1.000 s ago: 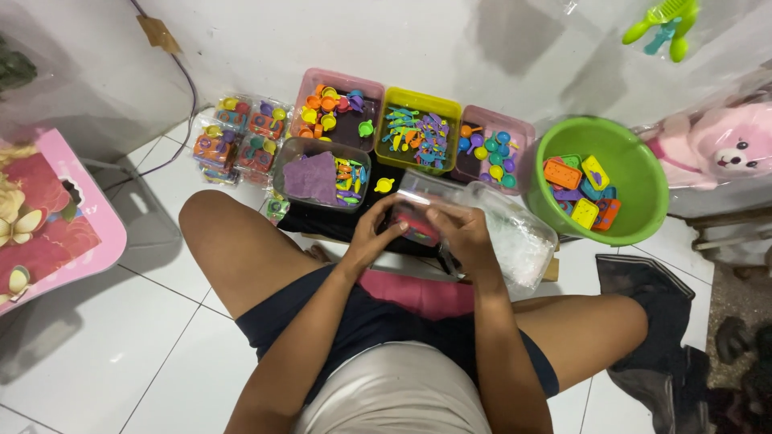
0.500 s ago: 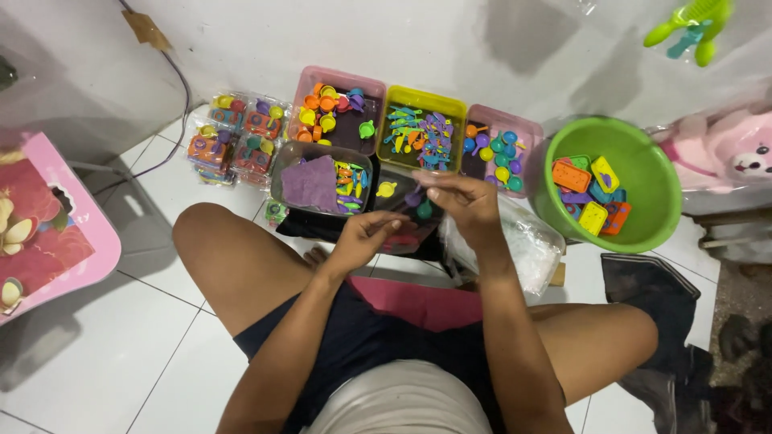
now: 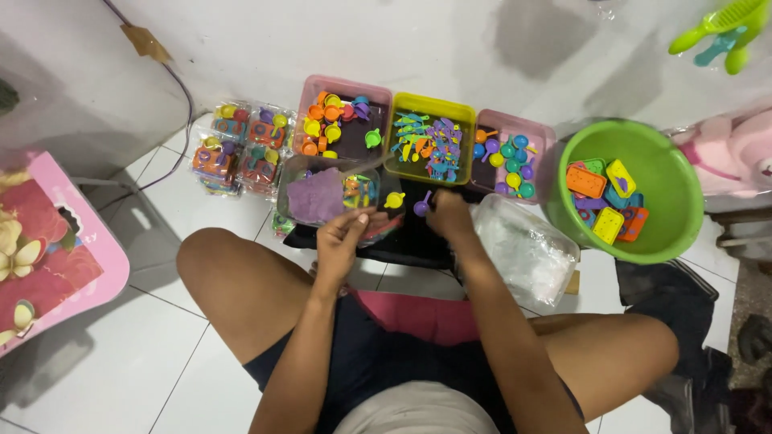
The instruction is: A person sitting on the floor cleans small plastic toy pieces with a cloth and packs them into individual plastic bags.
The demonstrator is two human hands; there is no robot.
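My left hand (image 3: 344, 235) grips the near edge of a clear plastic pack (image 3: 326, 195) that holds a purple insert and small coloured toys. My right hand (image 3: 447, 215) is just right of it, over a black mat (image 3: 410, 241), with its fingers pinched on a small purple toy ladle (image 3: 420, 206). A yellow toy piece (image 3: 393, 200) lies between the two hands. Behind them stand a pink bin (image 3: 342, 120) of orange and yellow pieces, a yellow bin (image 3: 430, 141) of purple and teal pieces, and a second pink bin (image 3: 511, 153) of round pieces.
A green bowl (image 3: 671, 233) of coloured toy trays sits at the right, with a crumpled clear bag (image 3: 527, 249) beside it. Finished clear packs (image 3: 241, 145) are stacked at the left. A pink low table (image 3: 48, 249) is at the far left and a wall is behind the bins.
Both hands moved forward from my lap toward the bins. The right hand reached to the bins and now pinches a purple ladle; the left stays on the clear pack.
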